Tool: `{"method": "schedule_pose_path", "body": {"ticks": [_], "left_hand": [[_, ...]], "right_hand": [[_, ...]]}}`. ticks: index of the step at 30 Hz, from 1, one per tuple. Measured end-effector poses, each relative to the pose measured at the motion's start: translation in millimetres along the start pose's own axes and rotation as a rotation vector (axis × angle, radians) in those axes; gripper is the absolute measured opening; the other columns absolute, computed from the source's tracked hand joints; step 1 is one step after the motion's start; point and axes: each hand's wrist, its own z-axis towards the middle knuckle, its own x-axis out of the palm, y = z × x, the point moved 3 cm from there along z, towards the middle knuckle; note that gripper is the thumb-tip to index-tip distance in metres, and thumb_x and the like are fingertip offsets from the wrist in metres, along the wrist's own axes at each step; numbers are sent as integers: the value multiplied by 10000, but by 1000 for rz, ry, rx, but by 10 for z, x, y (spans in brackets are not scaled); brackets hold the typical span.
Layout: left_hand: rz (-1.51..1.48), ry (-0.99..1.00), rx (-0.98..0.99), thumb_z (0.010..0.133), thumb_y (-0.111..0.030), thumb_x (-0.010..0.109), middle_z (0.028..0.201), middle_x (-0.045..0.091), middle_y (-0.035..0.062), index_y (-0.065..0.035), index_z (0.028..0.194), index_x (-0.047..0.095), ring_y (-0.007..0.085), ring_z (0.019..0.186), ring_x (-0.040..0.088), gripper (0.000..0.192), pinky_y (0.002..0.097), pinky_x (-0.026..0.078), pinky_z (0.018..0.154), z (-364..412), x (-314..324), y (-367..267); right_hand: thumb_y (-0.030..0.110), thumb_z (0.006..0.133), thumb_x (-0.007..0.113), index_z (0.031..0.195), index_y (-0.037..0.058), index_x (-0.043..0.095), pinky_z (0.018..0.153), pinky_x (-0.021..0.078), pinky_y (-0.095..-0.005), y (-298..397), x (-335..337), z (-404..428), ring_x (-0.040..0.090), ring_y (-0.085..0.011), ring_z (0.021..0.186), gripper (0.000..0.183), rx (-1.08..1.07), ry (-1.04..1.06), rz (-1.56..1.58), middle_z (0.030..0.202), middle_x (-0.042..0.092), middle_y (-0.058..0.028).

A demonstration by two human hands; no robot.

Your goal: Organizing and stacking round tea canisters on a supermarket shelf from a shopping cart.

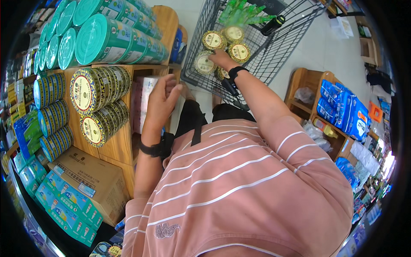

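Observation:
My right hand [222,59] reaches into a grey wire shopping cart [282,61], its fingers on the edge of a round mosquito-coil tin [205,63]. This tin looks slightly blurred. Beside it in the cart are several more patterned tins with cream lids, among them one tin [239,52] to the right. My left hand [163,96] is raised beside the wooden shelf [115,141], holding nothing, with its fingers loosely bent and the thumb apart. Near it, two horizontal stacks of similar tins [88,91] lie on that shelf. Black bands circle both wrists.
Green bottles [239,14] and a dark bottle [273,25] lie farther up in the cart. Teal tubs [102,38] are piled on the shelf's left top. A cardboard box [93,180] and teal cartons [69,205] sit lower left. Blue packs [343,107] fill a right-hand wooden rack [300,83].

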Motion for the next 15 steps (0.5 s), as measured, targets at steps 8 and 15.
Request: {"method": "schedule_pose_path", "body": {"ticks": [8,15], "left_hand": [[64,75,-68,939,-170,640,1083,654,118,-1,1252,543,166,966,623,369,278,490,853,-34,-5,70],[124,56,-60,938,-178,638,1077,663,130,3,1235,550,173,959,630,359,288,494,844,-3,-110,133]], "right_hand": [[374,774,684,1002,-76,679,876,515,-407,63,217,116,648,-376,1002,505,57,24,-101,1031,672,-266],[378,731,709,1066,-70,653,869,512,-408,44,296,82,655,-360,995,562,33,57,74,1064,663,-266]]}}
